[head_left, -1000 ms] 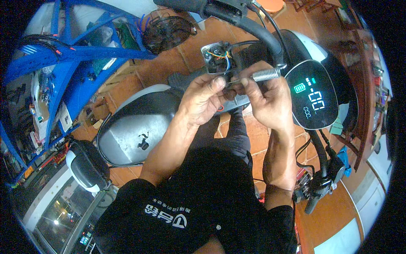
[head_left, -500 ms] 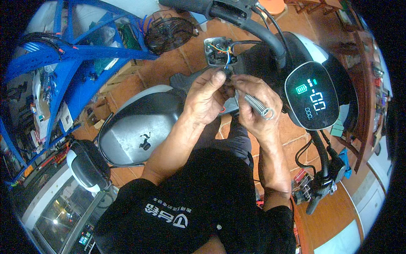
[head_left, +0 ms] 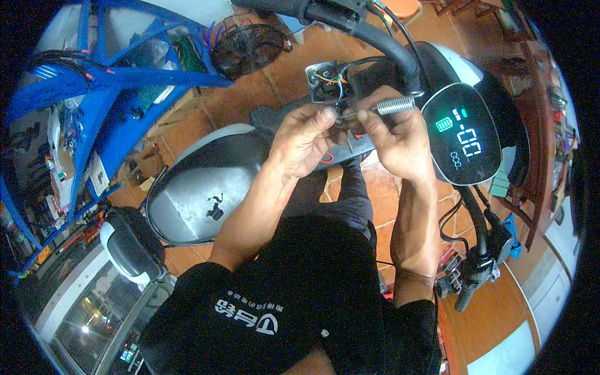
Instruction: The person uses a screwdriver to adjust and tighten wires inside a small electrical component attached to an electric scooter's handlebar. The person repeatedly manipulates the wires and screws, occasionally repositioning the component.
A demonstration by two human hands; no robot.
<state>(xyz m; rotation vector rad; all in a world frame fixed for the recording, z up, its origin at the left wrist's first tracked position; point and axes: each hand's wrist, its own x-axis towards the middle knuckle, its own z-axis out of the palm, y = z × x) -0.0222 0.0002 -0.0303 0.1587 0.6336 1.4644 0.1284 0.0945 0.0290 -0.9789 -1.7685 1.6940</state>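
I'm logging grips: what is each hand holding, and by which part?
The right hand pinches a spring-ended metal tool by its thin shaft. The left hand is closed beside the tool's tip; what it grips cannot be told.

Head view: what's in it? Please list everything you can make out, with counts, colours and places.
Coiled metal spring with thin shaft: one, silver, right of centre
Small part at the wire ends: one, dark, centre
Open boxy housing with wires: one, dark, upper centre
Curved tubular handlebar: one, black, upper right
Rounded glowing display: one, black, right
Broad smooth seat: one, black, left
Irregular small piece: one, black, on the seat
Round caged fan: one, black, upper left
Metal shelving frame: one, blue, left
Tiled floor: one, orange-brown, beneath
Shelf clutter: uncounted, mixed, too small to tell
Left hand: one, bare, pinching the small part
Right hand: one, bare, holding the spring piece
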